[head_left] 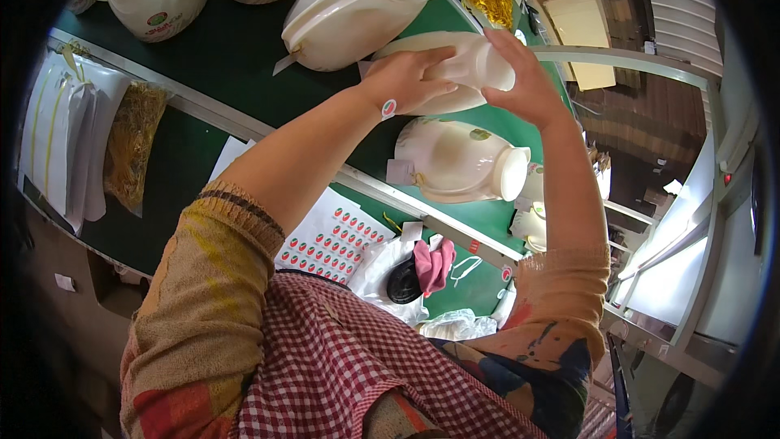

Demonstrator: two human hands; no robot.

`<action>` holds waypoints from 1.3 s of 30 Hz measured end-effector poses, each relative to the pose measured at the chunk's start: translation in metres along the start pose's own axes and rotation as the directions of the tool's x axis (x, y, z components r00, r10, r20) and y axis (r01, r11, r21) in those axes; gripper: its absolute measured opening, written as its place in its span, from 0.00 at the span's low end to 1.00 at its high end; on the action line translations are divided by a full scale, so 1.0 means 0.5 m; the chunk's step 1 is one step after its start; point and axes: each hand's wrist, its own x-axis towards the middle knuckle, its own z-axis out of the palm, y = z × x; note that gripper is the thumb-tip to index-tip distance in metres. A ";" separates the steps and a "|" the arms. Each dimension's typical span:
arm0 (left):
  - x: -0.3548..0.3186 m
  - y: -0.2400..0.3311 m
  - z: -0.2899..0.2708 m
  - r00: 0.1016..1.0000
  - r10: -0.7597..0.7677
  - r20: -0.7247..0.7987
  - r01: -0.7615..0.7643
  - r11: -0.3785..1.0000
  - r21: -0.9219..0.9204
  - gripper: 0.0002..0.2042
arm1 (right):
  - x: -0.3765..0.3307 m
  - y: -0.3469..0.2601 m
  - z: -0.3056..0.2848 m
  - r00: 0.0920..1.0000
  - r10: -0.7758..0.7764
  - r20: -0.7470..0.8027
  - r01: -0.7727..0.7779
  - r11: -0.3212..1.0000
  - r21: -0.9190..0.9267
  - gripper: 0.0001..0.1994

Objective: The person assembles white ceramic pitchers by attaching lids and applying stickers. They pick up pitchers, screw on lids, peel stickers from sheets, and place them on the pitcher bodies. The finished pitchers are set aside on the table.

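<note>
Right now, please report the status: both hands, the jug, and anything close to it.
Left hand and right hand both gripping cream plastic jug above green belt. Small sticker on left wrist. Another jug lying just below.

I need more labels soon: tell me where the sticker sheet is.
The sticker sheet lies in the lower middle of the head view, on the near edge of the green table, under the left forearm and left of the pink cloth.

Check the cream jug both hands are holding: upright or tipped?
Tipped. The cream jug lies sideways over the green belt, capped neck toward the right hand; the left hand grips its body.
</note>
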 end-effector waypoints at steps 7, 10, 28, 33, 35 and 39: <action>-0.007 0.019 -0.008 0.997 -0.044 0.066 0.046 0.999 -0.024 0.30 | -0.027 -0.033 0.065 0.936 0.242 -0.257 -0.280 0.953 -0.120 0.43; -0.006 0.017 -0.013 0.995 -0.061 0.084 0.063 0.998 -0.026 0.30 | -0.023 -0.021 0.059 0.961 0.152 -0.232 -0.195 0.965 -0.177 0.41; 0.001 0.009 0.000 0.994 -0.055 0.098 0.056 0.998 0.000 0.30 | -0.038 -0.018 0.021 0.986 0.110 -0.126 -0.121 0.989 -0.084 0.40; 0.004 0.009 0.002 0.993 -0.062 0.101 0.062 0.998 -0.001 0.31 | -0.036 0.010 -0.001 0.997 -0.050 -0.067 0.042 0.993 -0.110 0.40; 0.008 0.000 0.004 0.993 -0.045 0.107 0.046 0.999 -0.009 0.31 | -0.033 0.014 -0.011 0.995 -0.094 -0.038 0.090 0.991 -0.098 0.40; 0.008 -0.009 0.013 0.997 -0.013 0.075 0.014 1.000 -0.014 0.31 | -0.031 0.016 -0.025 0.979 -0.202 0.009 0.202 0.973 -0.113 0.40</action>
